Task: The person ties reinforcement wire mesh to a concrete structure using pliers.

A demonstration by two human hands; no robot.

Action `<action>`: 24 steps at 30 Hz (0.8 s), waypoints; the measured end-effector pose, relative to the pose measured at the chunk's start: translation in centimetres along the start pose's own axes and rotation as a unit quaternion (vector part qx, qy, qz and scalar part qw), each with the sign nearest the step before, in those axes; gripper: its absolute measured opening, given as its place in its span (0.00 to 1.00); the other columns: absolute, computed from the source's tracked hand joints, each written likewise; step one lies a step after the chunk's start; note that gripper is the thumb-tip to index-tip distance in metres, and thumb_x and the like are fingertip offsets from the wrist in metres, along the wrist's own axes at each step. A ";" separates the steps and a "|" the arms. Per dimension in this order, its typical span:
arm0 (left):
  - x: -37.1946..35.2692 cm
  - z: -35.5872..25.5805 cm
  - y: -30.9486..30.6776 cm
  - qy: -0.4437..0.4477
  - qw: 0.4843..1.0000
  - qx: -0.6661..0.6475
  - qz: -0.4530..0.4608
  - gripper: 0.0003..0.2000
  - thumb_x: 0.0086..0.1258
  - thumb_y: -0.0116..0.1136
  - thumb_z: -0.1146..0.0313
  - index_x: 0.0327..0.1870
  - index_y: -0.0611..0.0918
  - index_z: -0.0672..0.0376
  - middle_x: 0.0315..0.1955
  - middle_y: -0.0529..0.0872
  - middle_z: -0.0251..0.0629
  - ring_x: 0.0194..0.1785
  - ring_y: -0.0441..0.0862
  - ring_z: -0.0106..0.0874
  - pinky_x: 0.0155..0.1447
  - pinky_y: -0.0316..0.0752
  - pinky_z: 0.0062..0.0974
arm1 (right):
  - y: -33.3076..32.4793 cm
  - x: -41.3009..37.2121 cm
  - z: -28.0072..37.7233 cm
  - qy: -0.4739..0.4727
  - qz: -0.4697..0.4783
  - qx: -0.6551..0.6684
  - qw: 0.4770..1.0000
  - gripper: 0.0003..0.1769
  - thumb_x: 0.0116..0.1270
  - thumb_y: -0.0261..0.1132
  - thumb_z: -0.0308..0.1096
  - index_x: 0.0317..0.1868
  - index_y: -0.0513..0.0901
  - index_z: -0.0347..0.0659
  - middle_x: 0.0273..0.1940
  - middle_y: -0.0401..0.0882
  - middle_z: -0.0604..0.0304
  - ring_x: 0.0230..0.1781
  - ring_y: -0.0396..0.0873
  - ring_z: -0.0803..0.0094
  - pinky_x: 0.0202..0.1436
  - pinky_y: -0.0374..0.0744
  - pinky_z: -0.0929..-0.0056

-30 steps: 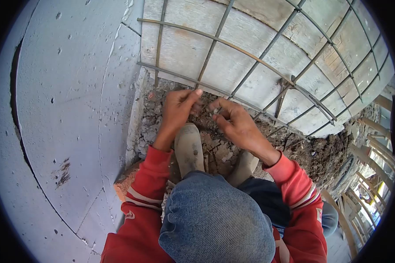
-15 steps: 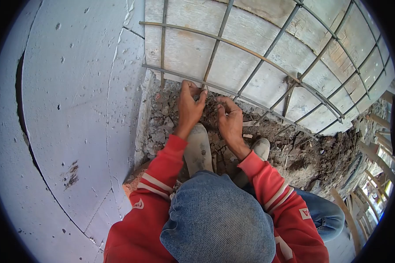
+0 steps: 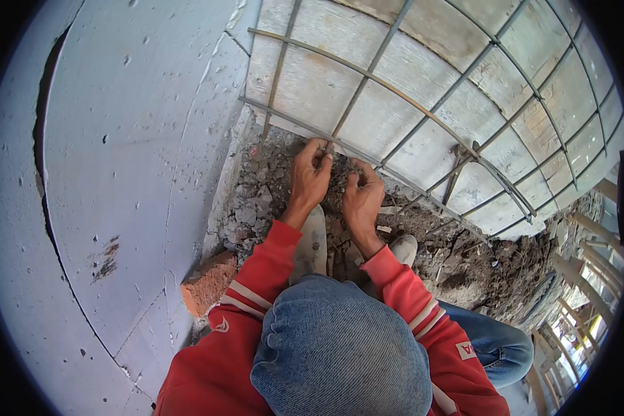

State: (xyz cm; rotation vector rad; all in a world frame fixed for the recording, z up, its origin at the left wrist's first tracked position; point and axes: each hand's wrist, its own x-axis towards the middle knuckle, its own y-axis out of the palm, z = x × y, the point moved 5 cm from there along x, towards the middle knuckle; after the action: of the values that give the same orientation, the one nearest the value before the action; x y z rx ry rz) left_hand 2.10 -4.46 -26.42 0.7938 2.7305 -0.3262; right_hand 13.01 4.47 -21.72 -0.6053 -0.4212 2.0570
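My left hand (image 3: 310, 179) is at the lowest bar of the rebar grid (image 3: 367, 75), its thumb and fingers pinched where an upright bar meets that bar. What sits between the fingertips is too small to make out. Just to its right, my right hand (image 3: 362, 200) has its fingers curled and thumb pressed near the fingertips, below the same bar. Anything it holds cannot be seen. A pair of pincers (image 3: 498, 177) hangs on the grid farther right. Light boards (image 3: 402, 104) stand behind the bars.
A grey wall (image 3: 132, 173) with a long crack rises at the left. A broken brick (image 3: 209, 283) lies at its foot. Rubble and soil (image 3: 457, 263) cover the ground around my boots (image 3: 312, 243). Wooden poles (image 3: 589, 284) stand at the far right.
The view has shifted, and more of the brick shows at the left. Both hands remain at the lowest bar, my right hand's fingers curled a little differently.
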 end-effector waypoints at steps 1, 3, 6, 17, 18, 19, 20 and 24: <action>-0.1 -0.3 0.1 0.003 1.000 0.012 -0.010 0.07 0.71 0.58 0.73 0.46 0.81 0.65 0.28 0.85 0.41 0.32 0.80 0.27 0.37 0.74 0.30 | 0.1 0.1 0.0 -0.013 -0.007 -0.005 1.000 0.17 0.67 0.57 0.25 0.51 0.87 0.33 0.31 0.85 0.42 0.30 0.84 0.62 0.42 0.80 0.62; 0.0 -0.4 0.1 0.008 1.000 0.022 -0.022 0.08 0.71 0.58 0.72 0.46 0.82 0.65 0.29 0.86 0.42 0.32 0.82 0.28 0.38 0.75 0.31 | 0.5 0.8 0.9 -0.021 0.000 -0.004 1.000 0.17 0.67 0.56 0.24 0.51 0.87 0.33 0.33 0.86 0.40 0.32 0.86 0.60 0.43 0.80 0.62; 0.1 0.1 0.2 0.014 0.999 0.020 -0.026 0.08 0.72 0.58 0.71 0.46 0.82 0.65 0.30 0.87 0.43 0.34 0.84 0.30 0.40 0.77 0.32 | 1.5 1.2 0.7 -0.025 0.002 -0.001 1.000 0.16 0.67 0.56 0.23 0.50 0.87 0.32 0.36 0.87 0.39 0.34 0.87 0.58 0.45 0.81 0.62; 0.2 -0.4 0.3 -0.121 0.977 -0.147 -0.097 0.12 0.74 0.60 0.68 0.48 0.85 0.69 0.33 0.85 0.34 0.32 0.82 0.24 0.38 0.76 0.23 | 2.5 1.0 1.0 -0.053 -0.069 0.046 0.995 0.17 0.66 0.53 0.18 0.48 0.86 0.28 0.36 0.87 0.41 0.34 0.84 0.60 0.44 0.80 0.64; 0.2 -0.5 0.3 -0.122 0.977 -0.148 -0.095 0.12 0.74 0.60 0.68 0.48 0.85 0.69 0.33 0.85 0.34 0.32 0.82 0.24 0.38 0.76 0.23 | 2.5 1.0 1.2 -0.050 -0.071 0.051 0.995 0.16 0.66 0.53 0.18 0.47 0.86 0.28 0.36 0.87 0.41 0.34 0.84 0.61 0.44 0.80 0.64; 0.2 -0.5 0.3 -0.129 0.975 -0.153 -0.095 0.11 0.74 0.61 0.70 0.48 0.84 0.71 0.35 0.86 0.36 0.32 0.82 0.24 0.38 0.77 0.22 | 2.5 1.0 1.3 -0.047 -0.073 0.057 0.995 0.16 0.66 0.53 0.18 0.47 0.86 0.28 0.35 0.87 0.41 0.35 0.84 0.61 0.44 0.80 0.64; 0.2 -0.5 0.2 -0.136 0.973 -0.158 -0.096 0.11 0.74 0.62 0.71 0.49 0.84 0.72 0.37 0.87 0.37 0.33 0.82 0.24 0.38 0.79 0.21 | 2.6 1.0 1.2 -0.046 -0.073 0.056 0.995 0.16 0.66 0.53 0.18 0.47 0.86 0.28 0.35 0.87 0.41 0.35 0.84 0.61 0.44 0.80 0.64; 0.2 -0.1 0.4 -0.144 0.956 -0.230 -0.110 0.09 0.74 0.62 0.72 0.48 0.83 0.70 0.37 0.87 0.37 0.33 0.82 0.24 0.38 0.79 0.21 | 3.6 1.2 0.2 0.006 -0.064 0.081 0.995 0.11 0.69 0.57 0.22 0.40 0.86 0.26 0.33 0.86 0.45 0.31 0.82 0.65 0.39 0.78 0.64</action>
State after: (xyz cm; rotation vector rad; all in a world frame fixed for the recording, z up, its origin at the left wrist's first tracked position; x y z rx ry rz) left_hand 2.11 -4.01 -26.44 0.2902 2.4689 0.1426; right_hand 9.90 3.59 -23.72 -0.4815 -0.2751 1.9425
